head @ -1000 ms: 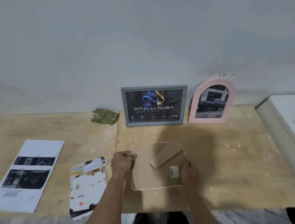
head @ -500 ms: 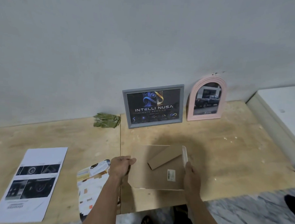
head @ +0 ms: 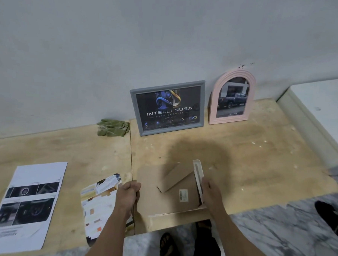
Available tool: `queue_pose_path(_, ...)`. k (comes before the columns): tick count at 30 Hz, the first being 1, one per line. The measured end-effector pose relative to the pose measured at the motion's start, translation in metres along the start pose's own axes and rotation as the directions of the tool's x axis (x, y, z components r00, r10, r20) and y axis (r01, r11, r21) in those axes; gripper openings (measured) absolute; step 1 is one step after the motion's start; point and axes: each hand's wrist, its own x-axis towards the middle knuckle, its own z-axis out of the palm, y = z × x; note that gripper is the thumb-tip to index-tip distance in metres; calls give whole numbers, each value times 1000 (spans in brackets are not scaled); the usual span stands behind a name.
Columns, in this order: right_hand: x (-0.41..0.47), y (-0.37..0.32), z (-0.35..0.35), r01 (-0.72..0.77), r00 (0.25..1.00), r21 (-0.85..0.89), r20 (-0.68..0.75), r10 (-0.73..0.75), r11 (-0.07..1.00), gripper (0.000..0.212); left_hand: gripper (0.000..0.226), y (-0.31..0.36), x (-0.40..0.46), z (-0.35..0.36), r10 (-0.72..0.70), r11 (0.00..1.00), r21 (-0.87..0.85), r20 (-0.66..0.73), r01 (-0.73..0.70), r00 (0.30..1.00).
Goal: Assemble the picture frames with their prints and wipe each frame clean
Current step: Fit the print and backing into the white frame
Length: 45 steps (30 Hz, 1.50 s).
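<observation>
We hold the white rectangular frame [head: 171, 191], brown cardboard back up (stand flap raised), tilted over the plywood table [head: 259, 160] edge, left hand [head: 127, 193] and right hand [head: 211, 193] clamped on its short sides.

Dim, flat indoor light, soft shadow across the table [head: 260, 151], mild blur, wide-angle bending at edges.

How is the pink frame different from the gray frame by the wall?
The pink frame has an arched top; the gray frame is a rectangle. The pink frame is taller than wide and shows a dark truck; the gray frame is wider than tall and shows a logo reading INTELLI NUSA. Both stand upright against the wall with prints in them.
</observation>
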Motion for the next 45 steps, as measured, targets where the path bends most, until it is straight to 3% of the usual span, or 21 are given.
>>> queue_pose_path(6, 11, 10, -7, 9, 998, -20, 70, -7, 1000, 39, 12, -20, 12, -5, -90, 996, -21, -62, 88, 994)
queue_pose_path(11, 13, 17, -10, 60, 996, -95, 71, -53, 994, 19, 12, -56, 46, -5, -118, 993, -2, -15, 118, 993)
queue_pose_path(12, 14, 16, -10, 59, 996, -101, 68, -53, 993, 16, 12, -37, 24, 0, -112, 994, -8, 0, 112, 994)
queue_pose_path(18, 13, 4, -17, 78, 996, -130, 39, -74, 988, 15, 13, -20, 6, 3, -77, 986, -150, -52, 69, 996)
queue_pose_path(23, 9, -9, -17, 76, 996, -148, -39, -82, 986, 28, 13, -3, 2, 3, -50, 978, -202, -26, 43, 998)
queue_pose_path(25, 6, -18, -22, 63, 995, -111, -66, -71, 992, 25, 12, 6, -2, 10, -29, 981, -192, -13, 26, 1000)
queue_pose_path(29, -1, -43, -44, 70, 997, 190, 24, -76, 979, 21, 13, 20, -11, 30, -16, 984, -175, 9, 17, 1000)
queue_pose_path(33, 6, -49, -70, 120, 993, 131, 0, -121, 984, 7, 14, 32, -29, 63, 27, 985, -172, 28, -22, 999)
queue_pose_path(36, 19, -40, -102, 103, 992, 78, -88, -96, 992, 7, 10, 38, -42, 92, 59, 996, -65, 74, -54, 996)
queue_pose_path(45, 62, 10, -236, -15, 974, 24, -228, 20, 1000, 10, 45, 37, -68, 236, 72, 969, 220, 190, -114, 979)
